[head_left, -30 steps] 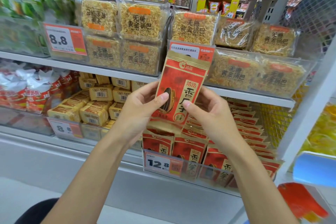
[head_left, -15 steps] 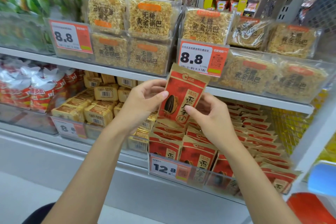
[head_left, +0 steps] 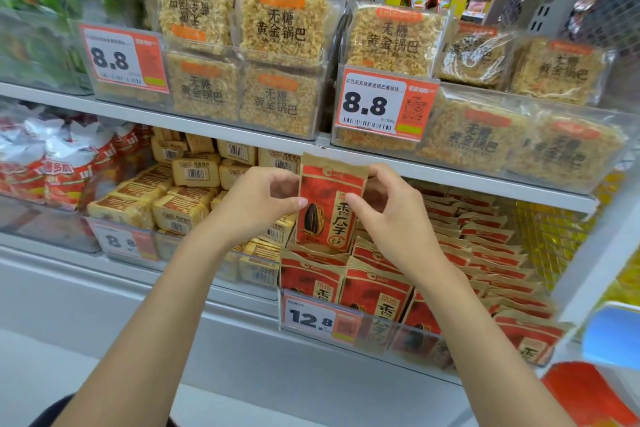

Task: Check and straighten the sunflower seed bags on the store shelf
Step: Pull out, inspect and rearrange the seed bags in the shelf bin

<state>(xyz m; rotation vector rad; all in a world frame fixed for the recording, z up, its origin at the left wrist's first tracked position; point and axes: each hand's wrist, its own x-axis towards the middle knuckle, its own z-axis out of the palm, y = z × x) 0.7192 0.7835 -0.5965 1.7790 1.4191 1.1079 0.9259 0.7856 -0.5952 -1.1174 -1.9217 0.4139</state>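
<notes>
One seed bag (head_left: 327, 229) upright, pinched between left grip (head_left: 252, 208), right grip (head_left: 391, 222).

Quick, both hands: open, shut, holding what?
Left hand: pinches the sunflower seed bag by its left edge.
Right hand: pinches that bag's right edge.

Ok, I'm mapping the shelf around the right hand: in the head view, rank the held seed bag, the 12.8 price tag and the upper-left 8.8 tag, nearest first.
1. held seed bag: pinched by the right hand, on its left.
2. 12.8 price tag: below, on the lower shelf front.
3. upper-left 8.8 tag: far up and left.
</notes>
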